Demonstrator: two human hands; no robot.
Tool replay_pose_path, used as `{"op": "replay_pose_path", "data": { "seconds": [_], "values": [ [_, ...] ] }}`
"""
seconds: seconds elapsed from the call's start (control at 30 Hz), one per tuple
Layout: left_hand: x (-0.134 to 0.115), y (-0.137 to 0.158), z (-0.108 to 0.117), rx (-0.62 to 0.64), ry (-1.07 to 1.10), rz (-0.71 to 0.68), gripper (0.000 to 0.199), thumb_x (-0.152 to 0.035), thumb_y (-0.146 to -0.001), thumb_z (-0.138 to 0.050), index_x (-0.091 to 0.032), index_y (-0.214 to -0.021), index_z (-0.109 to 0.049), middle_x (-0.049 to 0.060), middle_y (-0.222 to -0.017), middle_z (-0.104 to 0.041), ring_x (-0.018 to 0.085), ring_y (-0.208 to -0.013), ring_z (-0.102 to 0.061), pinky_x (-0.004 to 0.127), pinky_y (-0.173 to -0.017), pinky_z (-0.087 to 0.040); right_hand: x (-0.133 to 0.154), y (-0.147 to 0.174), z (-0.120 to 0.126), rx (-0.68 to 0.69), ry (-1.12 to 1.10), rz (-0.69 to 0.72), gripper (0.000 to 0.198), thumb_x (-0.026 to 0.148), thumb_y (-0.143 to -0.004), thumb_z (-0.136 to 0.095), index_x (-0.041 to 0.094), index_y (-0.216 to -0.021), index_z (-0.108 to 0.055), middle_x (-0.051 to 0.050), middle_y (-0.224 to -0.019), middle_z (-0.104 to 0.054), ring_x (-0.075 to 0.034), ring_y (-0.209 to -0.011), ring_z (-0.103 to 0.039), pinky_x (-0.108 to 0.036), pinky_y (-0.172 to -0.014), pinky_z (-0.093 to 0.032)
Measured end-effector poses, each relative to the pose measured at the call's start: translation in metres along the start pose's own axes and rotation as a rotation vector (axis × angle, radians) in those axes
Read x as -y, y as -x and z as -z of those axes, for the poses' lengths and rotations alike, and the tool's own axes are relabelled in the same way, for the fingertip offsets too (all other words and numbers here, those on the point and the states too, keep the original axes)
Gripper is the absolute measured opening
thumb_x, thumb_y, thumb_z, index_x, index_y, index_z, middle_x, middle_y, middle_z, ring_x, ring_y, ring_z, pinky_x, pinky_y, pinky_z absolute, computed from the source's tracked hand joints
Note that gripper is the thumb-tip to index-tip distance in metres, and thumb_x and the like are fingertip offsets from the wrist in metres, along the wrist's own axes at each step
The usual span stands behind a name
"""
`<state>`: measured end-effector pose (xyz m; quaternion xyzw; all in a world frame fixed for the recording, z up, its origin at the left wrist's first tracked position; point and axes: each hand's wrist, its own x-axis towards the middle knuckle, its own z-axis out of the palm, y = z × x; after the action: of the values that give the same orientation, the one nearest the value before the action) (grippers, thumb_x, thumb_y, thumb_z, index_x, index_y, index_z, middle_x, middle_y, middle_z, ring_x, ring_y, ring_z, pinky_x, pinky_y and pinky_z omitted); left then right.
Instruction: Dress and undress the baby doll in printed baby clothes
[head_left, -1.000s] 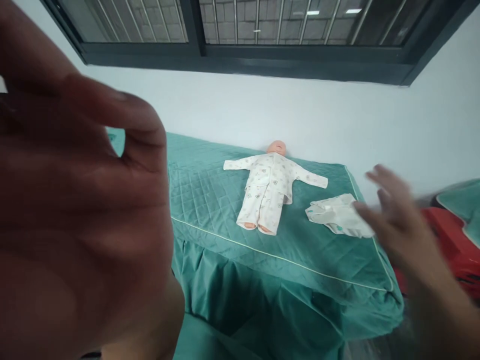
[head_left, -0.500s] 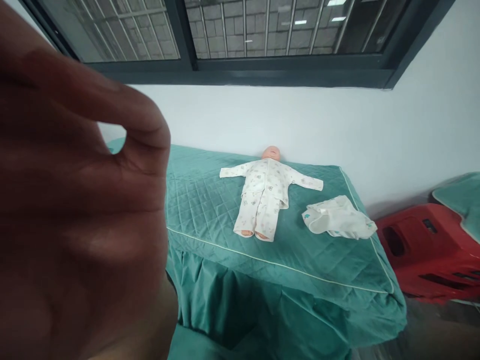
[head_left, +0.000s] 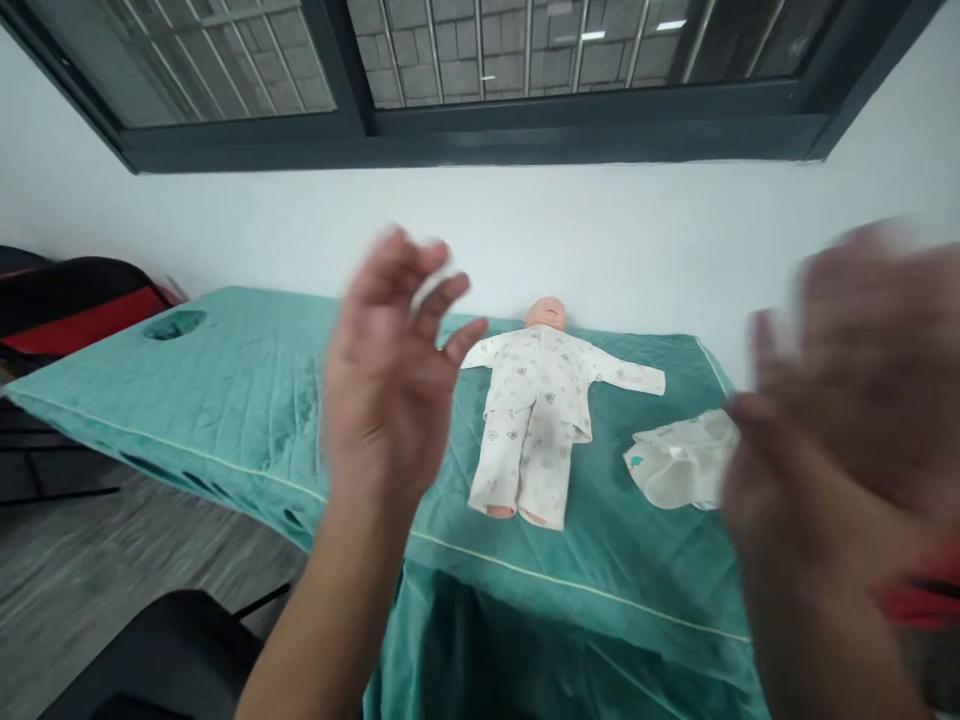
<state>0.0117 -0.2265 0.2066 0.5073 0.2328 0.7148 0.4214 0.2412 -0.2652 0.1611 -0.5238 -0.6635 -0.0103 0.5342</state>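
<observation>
My left hand [head_left: 394, 365] is raised in front of the bed, fingers apart and slightly curled, holding nothing. On the right, my right hand [head_left: 847, 420] is lifted and blurred by motion; its fingers look spread, and nothing shows in them. Between the hands, a baby doll [head_left: 546, 313] lies on its back. It wears a white patterned top [head_left: 536, 370] and matching trousers [head_left: 521, 450], and its feet show at the cuffs. A crumpled white cloth item [head_left: 679, 465] with green prints lies right of the doll, partly hidden by my right hand.
The bed has a green quilted cover [head_left: 232, 370] with a hole at its left end. A barred window [head_left: 517, 135] sits in the wall behind. Black-and-red chairs [head_left: 90, 310] stand at left, a dark seat [head_left: 157, 660] at lower left, something red [head_left: 922, 600] at lower right.
The hand that filled the left side close to the camera is gone from there. Both hands now show farther out, over the bed. The view has shifted, showing the bed's left end.
</observation>
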Motion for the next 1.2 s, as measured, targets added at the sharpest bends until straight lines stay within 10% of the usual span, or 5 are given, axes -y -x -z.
{"op": "replay_pose_path", "data": {
  "seconds": [0.13, 0.23, 0.43, 1.0, 1.2],
  "values": [
    [0.123, -0.044, 0.011, 0.073, -0.267, 0.264, 0.029, -0.036, -0.085, -0.067, -0.021, -0.109, -0.069, 0.006, -0.119, -0.071, 0.022, -0.116, -0.064, 0.037, -0.098, -0.053, -0.074, -0.026, -0.106, -0.098, -0.425, -0.239, 0.059, 0.029, -0.088, -0.050, 0.028, -0.146, -0.037, -0.010, -0.156, -0.039, -0.026, -0.146, -0.036, -0.054, -0.116, -0.035],
    [0.202, -0.075, 0.014, 0.139, -0.451, 0.297, 0.026, -0.029, -0.086, -0.064, -0.019, -0.110, -0.069, 0.008, -0.123, -0.070, 0.022, -0.118, -0.063, 0.037, -0.105, -0.049, -0.138, -0.049, -0.176, -0.060, -0.325, -0.494, 0.049, 0.037, -0.085, -0.054, 0.021, -0.132, -0.051, -0.014, -0.146, -0.050, -0.028, -0.137, -0.046, -0.052, -0.115, -0.035],
    [0.284, -0.117, 0.016, 0.308, -0.766, 0.240, 0.028, -0.020, -0.088, -0.056, -0.017, -0.114, -0.067, 0.010, -0.125, -0.068, 0.023, -0.121, -0.060, 0.042, -0.110, -0.044, -0.187, -0.069, -0.216, 0.153, -0.260, -0.507, 0.038, 0.044, -0.090, -0.051, 0.021, -0.117, -0.063, -0.011, -0.126, -0.066, -0.028, -0.117, -0.059, -0.049, -0.106, -0.042],
    [0.294, -0.107, 0.024, 0.522, -0.886, 0.133, 0.035, -0.023, -0.098, -0.044, -0.027, -0.122, -0.069, 0.002, -0.140, -0.060, 0.021, -0.132, -0.053, 0.039, -0.114, -0.044, -0.191, -0.066, -0.217, 0.262, -0.106, -0.265, 0.031, 0.039, -0.098, -0.041, 0.026, -0.109, -0.066, -0.007, -0.136, -0.060, -0.024, -0.133, -0.048, -0.049, -0.116, -0.033],
    [0.291, -0.106, 0.023, 0.472, -0.797, 0.153, 0.028, -0.024, -0.095, -0.051, -0.028, -0.113, -0.073, 0.002, -0.135, -0.063, 0.021, -0.129, -0.056, 0.038, -0.113, -0.045, -0.175, -0.064, -0.214, 0.202, -0.127, -0.396, 0.032, 0.041, -0.096, -0.046, 0.025, -0.115, -0.067, -0.009, -0.142, -0.056, -0.027, -0.134, -0.048, -0.052, -0.115, -0.036]
  ]
}}
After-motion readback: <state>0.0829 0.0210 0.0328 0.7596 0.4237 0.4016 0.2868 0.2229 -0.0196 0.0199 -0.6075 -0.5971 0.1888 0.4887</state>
